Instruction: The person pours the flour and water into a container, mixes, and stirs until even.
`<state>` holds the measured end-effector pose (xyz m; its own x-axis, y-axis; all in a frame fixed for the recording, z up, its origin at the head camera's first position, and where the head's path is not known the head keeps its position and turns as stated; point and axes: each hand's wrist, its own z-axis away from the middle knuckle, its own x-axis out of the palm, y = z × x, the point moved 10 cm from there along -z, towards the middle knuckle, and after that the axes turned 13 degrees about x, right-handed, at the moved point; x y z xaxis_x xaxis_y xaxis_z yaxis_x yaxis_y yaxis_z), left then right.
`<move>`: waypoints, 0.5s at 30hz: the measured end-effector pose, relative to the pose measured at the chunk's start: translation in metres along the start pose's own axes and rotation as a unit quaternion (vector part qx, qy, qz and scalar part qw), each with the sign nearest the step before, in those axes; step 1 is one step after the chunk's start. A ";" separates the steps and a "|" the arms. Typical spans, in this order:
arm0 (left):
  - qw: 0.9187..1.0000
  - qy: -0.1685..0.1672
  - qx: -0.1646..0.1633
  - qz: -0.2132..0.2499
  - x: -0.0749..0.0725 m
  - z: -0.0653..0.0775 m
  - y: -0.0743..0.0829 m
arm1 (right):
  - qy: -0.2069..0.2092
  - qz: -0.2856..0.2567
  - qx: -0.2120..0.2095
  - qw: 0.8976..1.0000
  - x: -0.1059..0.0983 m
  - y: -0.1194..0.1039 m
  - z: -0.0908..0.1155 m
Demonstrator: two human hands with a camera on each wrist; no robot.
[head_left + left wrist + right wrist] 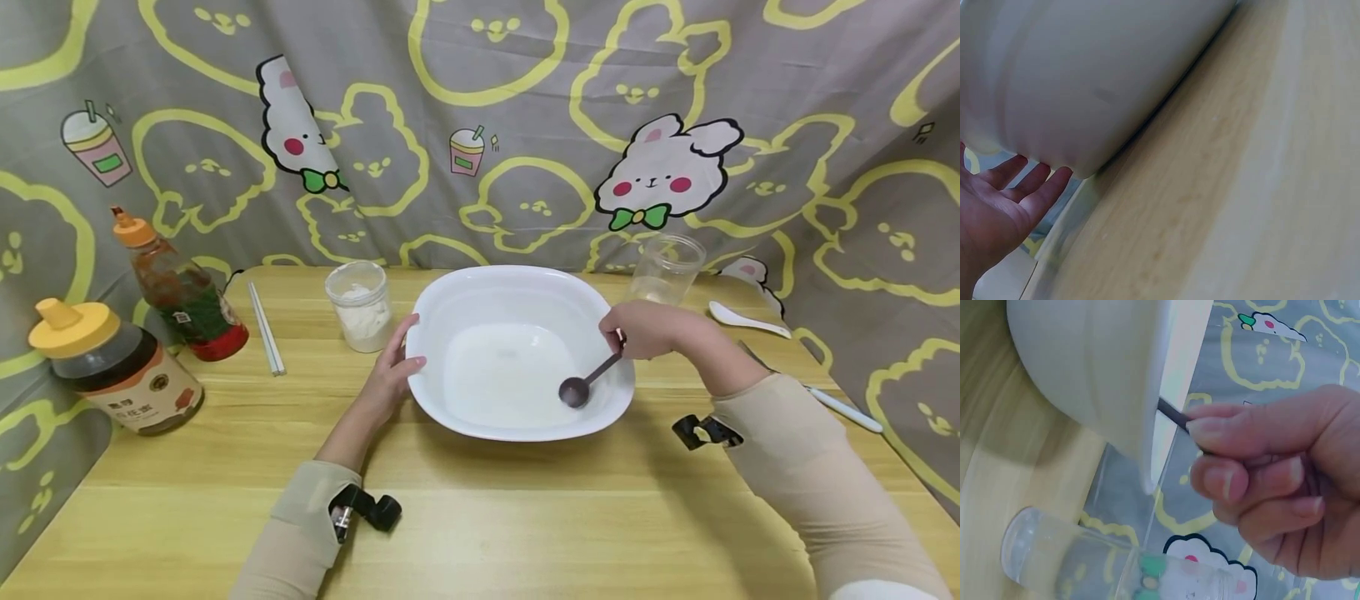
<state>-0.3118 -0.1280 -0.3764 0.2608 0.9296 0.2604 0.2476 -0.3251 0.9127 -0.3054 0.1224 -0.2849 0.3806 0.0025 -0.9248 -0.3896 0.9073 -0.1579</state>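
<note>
A large white basin [521,282] with a smooth, pale white surface inside stands in the middle of the wooden table. My left hand [387,375] holds its left side, thumb at the rim; in the left wrist view, fingertips [1060,175] lie against the outer wall. Over the basin's right rim, my right hand [647,331] pinches the handle of a dark brown measuring spoon [575,392] between thumb and curled fingers. The spoon's round bowl is inside the basin, low toward the right. From the right wrist, only part of its handle [1172,414] shows.
A jar of white powder [363,321] stands left of the basin, a clear jar [670,262] behind my right hand. Chopsticks [266,329], a red sauce bottle [183,292] and a yellow-capped dark jar [123,367] are at left. A white spoon [750,320] and a light-blue-handled utensil [846,408] lie right.
</note>
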 end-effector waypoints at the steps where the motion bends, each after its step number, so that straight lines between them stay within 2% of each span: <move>1: 1.000 -0.001 0.000 0.000 0.000 0.000 0.000 | 0.011 0.014 0.007 1.000 -0.003 0.001 -0.001; 3: 1.000 -0.003 0.001 0.001 0.001 -0.001 0.000 | 0.028 0.030 0.016 0.999 -0.006 0.002 -0.003; 8: 1.000 -0.006 0.002 -0.002 0.002 -0.001 0.000 | 0.065 0.032 0.046 0.996 -0.012 0.010 -0.012; 15: 1.000 -0.003 0.003 0.000 0.000 0.000 0.000 | 0.120 -0.031 0.059 0.991 -0.011 0.022 -0.034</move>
<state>-0.3121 -0.1280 -0.3766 0.2667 0.9283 0.2593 0.2537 -0.3271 0.9103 -0.3468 0.1276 -0.2902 0.1843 -0.1412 -0.9727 -0.2661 0.9455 -0.1877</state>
